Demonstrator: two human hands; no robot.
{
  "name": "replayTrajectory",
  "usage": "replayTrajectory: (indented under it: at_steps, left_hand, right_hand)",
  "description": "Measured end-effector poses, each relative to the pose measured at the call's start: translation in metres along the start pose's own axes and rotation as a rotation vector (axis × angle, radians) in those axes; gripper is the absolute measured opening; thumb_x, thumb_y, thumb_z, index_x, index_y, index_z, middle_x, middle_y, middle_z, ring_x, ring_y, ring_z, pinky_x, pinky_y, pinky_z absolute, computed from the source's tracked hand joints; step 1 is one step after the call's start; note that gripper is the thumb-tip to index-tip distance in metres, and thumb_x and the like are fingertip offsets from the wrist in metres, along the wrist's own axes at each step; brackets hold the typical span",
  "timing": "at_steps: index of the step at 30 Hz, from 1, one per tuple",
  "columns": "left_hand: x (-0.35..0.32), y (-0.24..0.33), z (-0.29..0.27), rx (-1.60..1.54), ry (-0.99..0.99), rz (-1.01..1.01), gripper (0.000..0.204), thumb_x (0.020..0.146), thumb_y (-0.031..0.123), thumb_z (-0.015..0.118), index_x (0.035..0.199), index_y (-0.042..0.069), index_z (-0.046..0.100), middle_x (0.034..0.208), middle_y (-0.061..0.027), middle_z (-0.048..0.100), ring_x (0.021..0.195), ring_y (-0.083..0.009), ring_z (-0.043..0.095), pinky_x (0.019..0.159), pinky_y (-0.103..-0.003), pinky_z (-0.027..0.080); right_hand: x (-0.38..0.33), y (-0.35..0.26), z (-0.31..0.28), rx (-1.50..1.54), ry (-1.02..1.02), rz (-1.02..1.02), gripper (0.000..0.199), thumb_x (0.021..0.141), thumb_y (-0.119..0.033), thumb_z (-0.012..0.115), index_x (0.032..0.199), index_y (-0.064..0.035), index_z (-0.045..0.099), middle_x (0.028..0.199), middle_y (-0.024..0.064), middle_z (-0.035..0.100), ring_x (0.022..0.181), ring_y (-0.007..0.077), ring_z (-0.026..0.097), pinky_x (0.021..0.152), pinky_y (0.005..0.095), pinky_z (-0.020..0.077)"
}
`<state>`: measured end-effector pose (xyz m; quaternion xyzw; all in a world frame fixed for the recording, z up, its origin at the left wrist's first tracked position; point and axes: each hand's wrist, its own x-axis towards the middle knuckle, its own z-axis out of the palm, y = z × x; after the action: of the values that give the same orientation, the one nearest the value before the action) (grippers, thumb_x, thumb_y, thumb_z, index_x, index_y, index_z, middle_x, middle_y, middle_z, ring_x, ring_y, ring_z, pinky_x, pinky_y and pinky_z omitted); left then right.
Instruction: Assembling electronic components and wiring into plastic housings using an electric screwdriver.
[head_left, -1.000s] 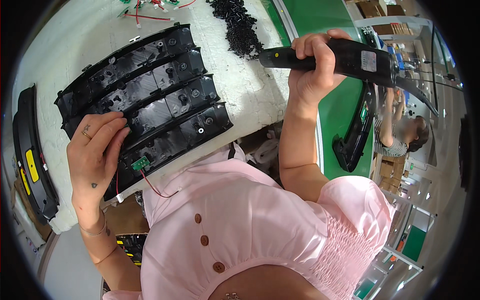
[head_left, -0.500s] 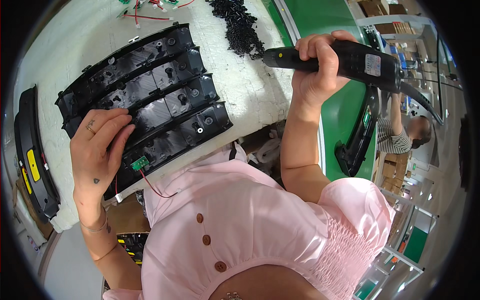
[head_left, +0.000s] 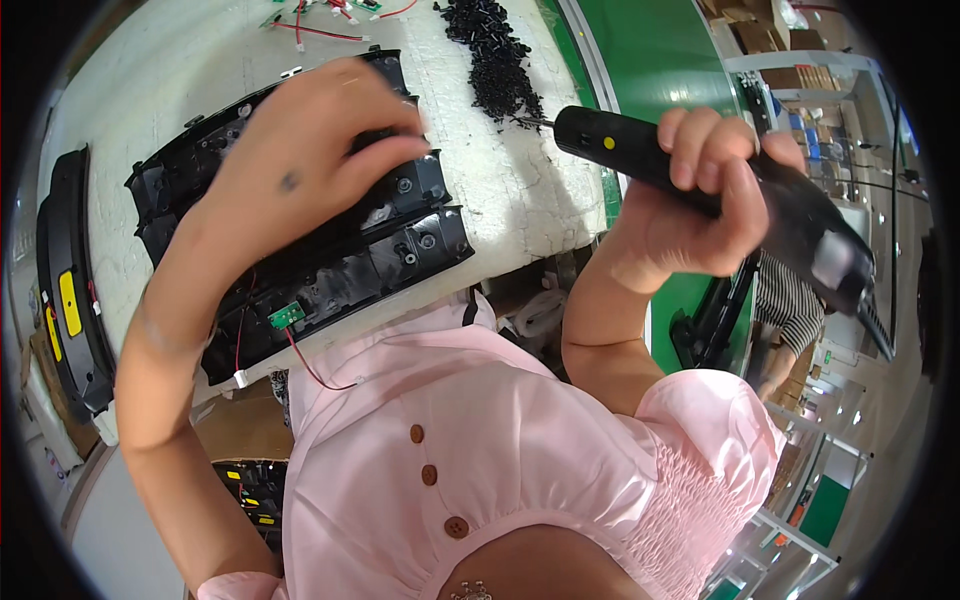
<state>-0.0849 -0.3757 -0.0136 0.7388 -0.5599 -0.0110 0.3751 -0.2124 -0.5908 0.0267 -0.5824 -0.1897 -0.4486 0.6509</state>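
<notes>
Over the green surface (head_left: 680,55) on the right side of my feed, I saw the right hand (head_left: 705,215) closed firmly round the body of a black power screwdriver (head_left: 618,140), fingers across the top, the tool's nose aimed left. Its thin bit reached the near end of a heap of small black screws (head_left: 500,75); I could not make out whether a screw sat on the tip. The left hand (head_left: 310,150) was blurred, well apart from the tool, with thumb and forefinger spread a little; I could not tell whether it held anything. It hid much of the curved black panels (head_left: 435,238), which lay side by side on the white bench (head_left: 530,205) below it. On the nearest panel I noted a small green circuit board (head_left: 287,316), with a red wire (head_left: 305,362) trailing down toward the wearer's pink dress (head_left: 520,420). Further out, loose boards and wires (head_left: 322,36) lay at the bench's far edge. A black strip with yellow patches (head_left: 70,300) stood at the far left, and a co-worker's striped top (head_left: 795,305) showed at the right.
</notes>
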Motion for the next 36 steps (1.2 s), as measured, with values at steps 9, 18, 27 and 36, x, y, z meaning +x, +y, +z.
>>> replayTrajectory:
  at_steps: [9, 18, 27, 36]
  left_hand:
    - [0.042, -0.005, 0.044, -0.184, 0.106, 0.139, 0.018, 0.076, 0.013, 0.071, 0.092, 0.006, 0.069, 0.079, -0.0082, 0.067, 0.074, -0.0244, 0.06, 0.065, -0.032, 0.047]
    - [0.026, 0.004, 0.032, -0.18, 0.149, 0.139, 0.01, 0.076, 0.006, 0.07, 0.084, 0.002, 0.067, 0.077, -0.0082, 0.066, 0.071, -0.0237, 0.06, 0.062, -0.03, 0.047]
    - [-0.008, 0.005, 0.013, -0.016, 0.166, 0.18, 0.029, 0.072, 0.003, 0.072, 0.1, 0.005, 0.064, 0.089, -0.0079, 0.066, 0.084, -0.0265, 0.062, 0.072, -0.033, 0.051]
    - [-0.115, -0.01, -0.058, 0.162, 0.235, -0.26, 0.012, 0.076, 0.003, 0.067, 0.087, 0.002, 0.068, 0.106, -0.0093, 0.066, 0.106, -0.0278, 0.057, 0.09, -0.035, 0.045]
  right_hand:
    - [0.006, -0.031, 0.01, 0.073, -0.189, 0.049, 0.034, 0.079, -0.013, 0.051, 0.112, -0.0107, 0.055, 0.064, -0.0048, 0.044, 0.057, 0.0086, 0.043, 0.064, 0.0279, 0.0361]
    - [0.008, -0.036, 0.021, 0.2, -0.188, 0.118, 0.028, 0.077, -0.013, 0.056, 0.105, -0.0109, 0.058, 0.066, -0.0062, 0.049, 0.058, 0.0068, 0.048, 0.065, 0.0257, 0.0379]
    - [-0.001, -0.036, 0.048, 0.236, -0.238, 0.149, 0.03, 0.076, -0.011, 0.055, 0.106, -0.0102, 0.056, 0.065, -0.0064, 0.049, 0.058, 0.0069, 0.049, 0.065, 0.0251, 0.038]
    - [-0.015, -0.01, 0.107, 0.361, -0.448, 0.295, 0.033, 0.078, -0.012, 0.056, 0.111, -0.0109, 0.055, 0.065, -0.0059, 0.048, 0.059, 0.0078, 0.046, 0.063, 0.0254, 0.035]
